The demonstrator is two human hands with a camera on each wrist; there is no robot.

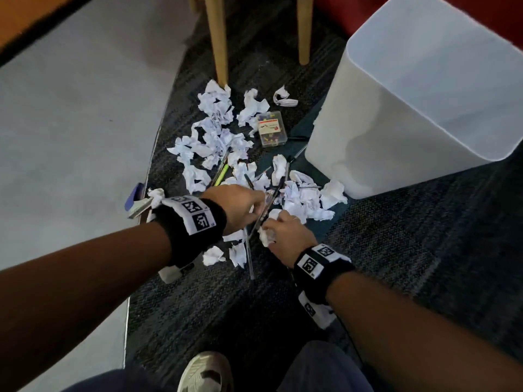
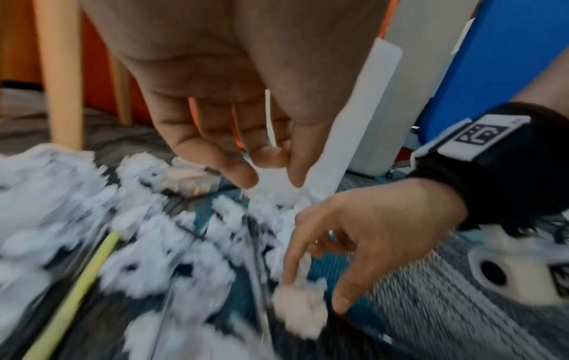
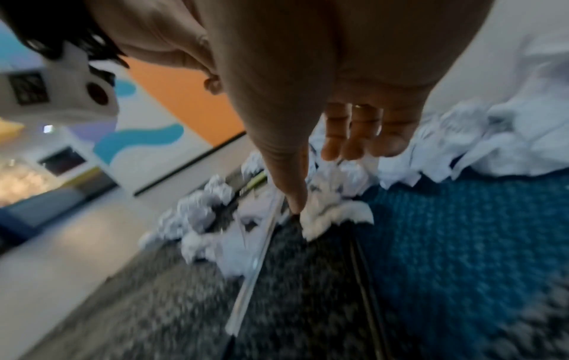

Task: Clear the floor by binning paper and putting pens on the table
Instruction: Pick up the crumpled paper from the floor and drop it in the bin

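Observation:
Several crumpled white paper balls (image 1: 215,131) and pens lie scattered on the dark carpet. My right hand (image 1: 273,226) is low over the near end of the pile; in the left wrist view its forefinger and thumb pinch a small paper ball (image 2: 300,311), also (image 1: 267,236). My left hand (image 1: 250,206) reaches in just left of it, with its fingers (image 2: 243,170) hanging relaxed and holding nothing, close to a dark pen (image 1: 273,196). A clear pen (image 1: 249,258) lies between the two hands. A yellow-green pen (image 1: 222,176) sits further back in the pile.
A white plastic bin (image 1: 424,123) stands at the right, close behind the pile. A clear box of pins (image 1: 271,128) lies among the paper. Two wooden legs (image 1: 218,38) rise at the back. A stapler (image 1: 137,199) sits at the carpet's left edge. My shoe (image 1: 206,372) is at the bottom.

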